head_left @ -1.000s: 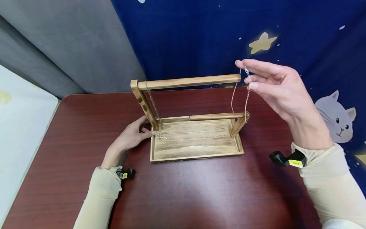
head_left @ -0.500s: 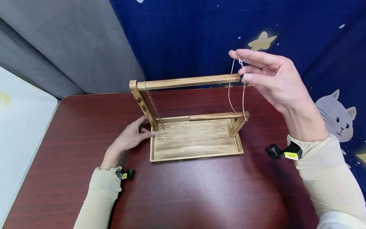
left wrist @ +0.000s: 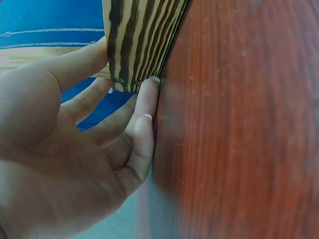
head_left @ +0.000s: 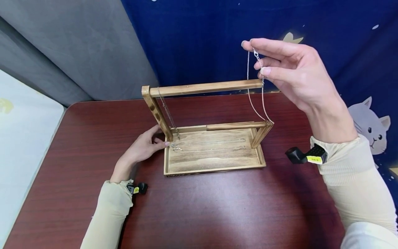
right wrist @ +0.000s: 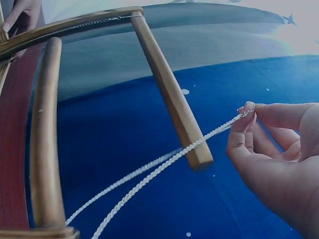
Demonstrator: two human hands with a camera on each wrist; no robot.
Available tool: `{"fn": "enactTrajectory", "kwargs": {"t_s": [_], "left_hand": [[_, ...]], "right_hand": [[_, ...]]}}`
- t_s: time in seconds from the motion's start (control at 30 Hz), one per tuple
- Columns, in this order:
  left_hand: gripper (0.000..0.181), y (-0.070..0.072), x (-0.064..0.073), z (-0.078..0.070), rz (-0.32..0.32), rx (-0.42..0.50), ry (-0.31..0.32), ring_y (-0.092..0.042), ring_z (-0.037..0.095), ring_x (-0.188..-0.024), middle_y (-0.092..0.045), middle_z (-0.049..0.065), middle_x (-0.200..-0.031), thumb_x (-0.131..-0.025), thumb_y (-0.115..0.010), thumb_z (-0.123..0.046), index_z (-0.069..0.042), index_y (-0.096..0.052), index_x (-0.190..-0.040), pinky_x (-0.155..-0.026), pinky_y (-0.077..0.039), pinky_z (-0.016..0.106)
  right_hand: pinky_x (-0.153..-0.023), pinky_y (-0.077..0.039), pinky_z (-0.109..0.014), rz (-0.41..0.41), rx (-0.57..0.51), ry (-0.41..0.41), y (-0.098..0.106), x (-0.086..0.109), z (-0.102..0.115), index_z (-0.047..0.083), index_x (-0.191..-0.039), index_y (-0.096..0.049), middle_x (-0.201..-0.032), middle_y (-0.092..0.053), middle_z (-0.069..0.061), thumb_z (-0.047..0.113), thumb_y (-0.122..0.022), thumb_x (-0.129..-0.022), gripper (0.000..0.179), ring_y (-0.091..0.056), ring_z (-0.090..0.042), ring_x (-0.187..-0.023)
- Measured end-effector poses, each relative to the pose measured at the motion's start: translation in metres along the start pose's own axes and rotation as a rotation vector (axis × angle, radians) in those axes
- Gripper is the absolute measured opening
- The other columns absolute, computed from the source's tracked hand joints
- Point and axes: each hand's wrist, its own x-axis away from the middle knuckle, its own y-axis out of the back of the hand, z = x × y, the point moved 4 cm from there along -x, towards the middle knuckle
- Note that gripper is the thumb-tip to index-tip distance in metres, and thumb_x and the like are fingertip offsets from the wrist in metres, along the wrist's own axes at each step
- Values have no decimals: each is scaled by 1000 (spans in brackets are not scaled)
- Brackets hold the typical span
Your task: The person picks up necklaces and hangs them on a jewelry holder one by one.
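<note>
My right hand (head_left: 292, 72) pinches a silver chain necklace (head_left: 263, 100) near its clasp, above the free right end of the wooden jewelry stand's upper bar (head_left: 205, 88). The chain hangs as a long loop; in the right wrist view one strand crosses in front of the bar's end (right wrist: 199, 162) and the other passes behind it. Its lowest part overlaps the short lower bar's right end. My left hand (head_left: 141, 147) grips the foot of the stand's left post (head_left: 157, 116), thumb (left wrist: 82, 64) on one face and fingers round the other side.
Another chain (head_left: 166, 110) hangs from the upper bar beside the left post. Two thin necklaces (head_left: 211, 141) lie in the stand's tray (head_left: 214, 169). The stand sits on a dark red wooden table (head_left: 202, 207), before blue and grey curtains (head_left: 199, 41).
My right hand has moved up and left, lifting the necklace so its strands now straddle the upper bar's right end. My left hand stays on the post.
</note>
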Motion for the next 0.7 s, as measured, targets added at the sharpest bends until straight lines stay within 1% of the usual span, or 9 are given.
{"fn": "enactTrajectory", "kwargs": {"t_s": [0.17, 0.23, 0.3, 0.47, 0.63, 0.7], "left_hand": [[58, 1, 0, 0, -1, -3, -2, -66, 19, -95, -59, 8, -131, -95, -70, -25, -17, -44, -146, -85, -48, 39], [57, 1, -1, 0, -1, -7, -3, -66, 19, -95, -59, 8, -130, -95, -70, -25, -17, -44, -146, -86, -48, 40], [57, 1, -1, 0, -1, -10, -2, -66, 19, -95, -59, 8, -130, -95, -70, -25, -18, -45, -145, -86, -48, 40], [56, 1, -2, -1, 6, -10, 5, -66, 19, -95, -59, 8, -131, -95, -70, -26, -18, -45, -145, -86, -48, 41], [54, 0, -2, -1, 15, -7, 11, -66, 19, -95, -60, 7, -129, -96, -69, -27, -19, -46, -143, -86, -48, 41], [55, 0, -2, 0, 15, -4, 10, -67, 19, -95, -60, 8, -128, -95, -70, -27, -19, -45, -144, -86, -49, 40]], "right_hand": [[-81, -51, -24, -1, 22, -3, -6, -4, 0, -16, -128, -56, -130, -57, -31, -27, -52, -86, 44, -65, -23, -88], [-82, -51, -24, -7, 6, -22, -8, -5, -2, -15, -128, -58, -130, -58, -31, -26, -53, -86, 43, -66, -24, -90], [-84, -52, -25, -6, -49, -56, -9, -6, -5, -13, -127, -59, -129, -59, -30, -26, -54, -86, 43, -66, -26, -93], [-88, -52, -29, 31, -129, -118, -14, -7, -14, -11, -127, -61, -127, -62, -25, -23, -58, -87, 42, -67, -29, -101], [-92, -50, -28, 49, -131, -143, -20, -6, -18, -10, -128, -60, -129, -62, -23, -21, -59, -88, 41, -65, -28, -104], [-92, -50, -28, 53, -134, -149, -22, -5, -19, -10, -129, -60, -130, -61, -23, -20, -59, -88, 42, -66, -27, -102]]}}
